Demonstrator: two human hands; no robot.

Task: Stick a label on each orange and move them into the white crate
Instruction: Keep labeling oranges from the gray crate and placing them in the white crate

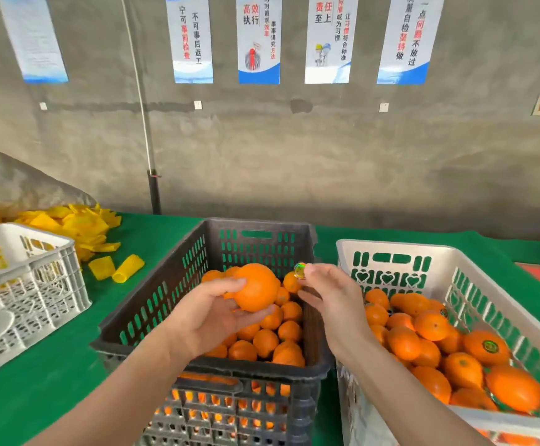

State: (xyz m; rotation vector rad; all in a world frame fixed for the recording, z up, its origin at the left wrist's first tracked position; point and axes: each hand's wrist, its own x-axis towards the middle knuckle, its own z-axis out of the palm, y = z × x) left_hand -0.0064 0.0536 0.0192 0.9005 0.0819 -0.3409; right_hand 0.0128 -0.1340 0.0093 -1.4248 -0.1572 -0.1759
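Above crate (255, 224), right hand (330, 294) seemingly pinches label (300, 271).

Wall posters, Chinese txt, L to R: far-left poster (32, 40) blurred; 2nd poster (191, 40) "宁可事前检查 不可事后返工"; 3rd poster (258, 43) "高效执行"; 4th poster (328, 40) "责任至上"; 5th poster (407, 40) "一点问题不放过". Round label (300, 271): print too small to read.
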